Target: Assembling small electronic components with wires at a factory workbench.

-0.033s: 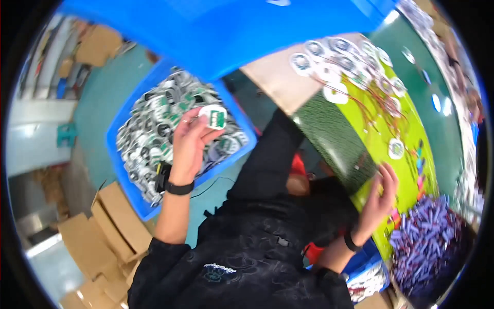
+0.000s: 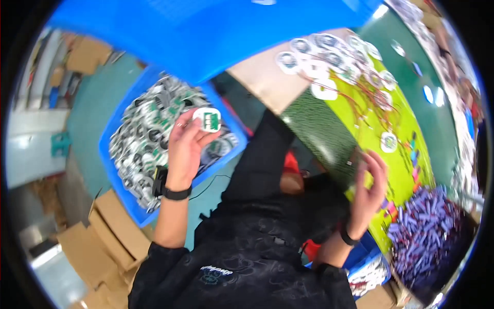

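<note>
Held part: a small round white part with a green face [image 2: 207, 119], pinched at the fingertips of the left hand [image 2: 184, 149], raised just above the blue bin [image 2: 119, 206].
Left fingers: closed round the part's lower edge, thumb on one side, the others behind it.
Right hand: the right hand [image 2: 369, 189] hovers over the near edge of the green mat [image 2: 396, 170], fingers spread and loosely curled, holding nothing that I can see.
Slip risk: the pinch takes only the rim, so I'd say a small twist could let the part fall back among the heap of like parts [image 2: 149, 139] in the bin, where it would be hard to pick out again.
Snag risk: red wires [image 2: 360, 95] trail across the mat from the white discs [image 2: 329, 56]; a careless sweep of the right hand could likely drag them.
In the way: a second blue crate [image 2: 206, 31] overhangs the bin from above and leaves little room to lift.
Around: a pile of purple cylinders [image 2: 422, 226] at the right, cardboard boxes [image 2: 110, 232] on the floor by the bin.
</note>
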`<state>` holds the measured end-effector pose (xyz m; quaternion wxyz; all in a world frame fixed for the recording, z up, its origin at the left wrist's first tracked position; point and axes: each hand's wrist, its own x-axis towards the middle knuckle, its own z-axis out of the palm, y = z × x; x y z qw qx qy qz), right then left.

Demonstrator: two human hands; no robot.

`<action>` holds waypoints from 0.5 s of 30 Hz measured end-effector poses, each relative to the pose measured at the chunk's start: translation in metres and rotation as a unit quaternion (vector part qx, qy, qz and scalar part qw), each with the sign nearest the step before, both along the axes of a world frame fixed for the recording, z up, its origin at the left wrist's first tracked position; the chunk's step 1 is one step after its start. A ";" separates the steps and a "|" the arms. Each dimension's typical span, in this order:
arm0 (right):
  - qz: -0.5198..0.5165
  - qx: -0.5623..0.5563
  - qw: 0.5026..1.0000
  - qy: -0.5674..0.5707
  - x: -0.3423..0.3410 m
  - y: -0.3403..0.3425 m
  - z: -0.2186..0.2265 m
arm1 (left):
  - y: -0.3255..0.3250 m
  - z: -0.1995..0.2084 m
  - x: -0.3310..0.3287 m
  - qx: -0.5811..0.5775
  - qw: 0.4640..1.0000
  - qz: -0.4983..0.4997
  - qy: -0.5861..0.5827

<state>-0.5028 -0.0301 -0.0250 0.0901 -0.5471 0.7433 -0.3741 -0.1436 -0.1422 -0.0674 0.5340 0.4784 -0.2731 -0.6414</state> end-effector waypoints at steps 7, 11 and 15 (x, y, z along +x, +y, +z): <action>0.130 0.007 0.991 -0.018 0.025 -0.072 0.015 | 0.005 0.009 -0.078 0.010 0.977 -0.145 0.154; 0.160 0.026 0.986 -0.030 0.026 -0.099 0.009 | 0.010 0.004 -0.105 0.032 0.970 -0.207 0.125; 0.186 -0.019 0.980 0.069 0.046 -0.126 0.001 | 0.013 0.005 -0.102 0.036 0.946 -0.278 0.159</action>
